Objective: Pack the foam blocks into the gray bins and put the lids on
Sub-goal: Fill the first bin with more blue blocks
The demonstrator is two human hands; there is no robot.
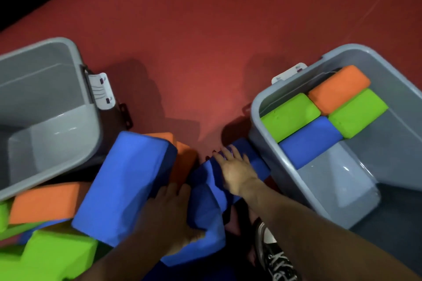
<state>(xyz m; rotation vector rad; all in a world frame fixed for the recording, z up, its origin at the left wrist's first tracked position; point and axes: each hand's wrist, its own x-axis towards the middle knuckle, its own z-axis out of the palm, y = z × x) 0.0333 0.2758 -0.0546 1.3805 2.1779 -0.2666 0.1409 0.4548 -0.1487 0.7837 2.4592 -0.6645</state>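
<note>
Two gray bins stand on the red floor. The left bin (68,57) holds nothing. The right bin (285,89) holds an orange block (338,88), two green blocks (290,114) and a blue block (312,139). A big blue foam block (127,180) lies tilted between the bins. My left hand (169,214) grips its near end. My right hand (235,171) lies spread on a second blue block (205,203) beside the right bin. Orange blocks (43,203) and green blocks (54,255) are piled at the lower left.
White latches hang on the left bin (101,90) and the right bin (288,73). My shoe (271,255) stands on the floor at the bottom, next to the right bin. Red floor (205,41) stretches beyond the bins. No lid is in view.
</note>
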